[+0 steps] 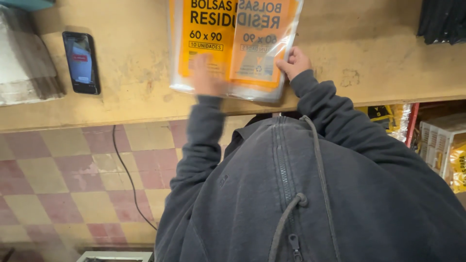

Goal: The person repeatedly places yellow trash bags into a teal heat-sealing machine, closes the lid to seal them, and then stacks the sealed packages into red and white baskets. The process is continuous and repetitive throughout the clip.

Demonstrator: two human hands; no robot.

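A clear plastic packet with an orange printed insert [208, 34] lies on the worn wooden counter [136, 82]. A second, similar packet [262, 46] is tilted up over its right side. My right hand [293, 62] grips the right edge of that tilted packet. My left hand [206, 77], blurred, rests flat on the lower part of the left packet. Both arms wear dark grey hoodie sleeves, and the hoodie's zip and drawstring fill the lower view.
A black phone [81, 62] lies on the counter at left, beside a grey cardboard stack [24, 63]. Black items [444, 19] sit at the top right. Packaged goods [444, 145] are shelved below right. A cable [127, 174] runs over the checkered tile floor.
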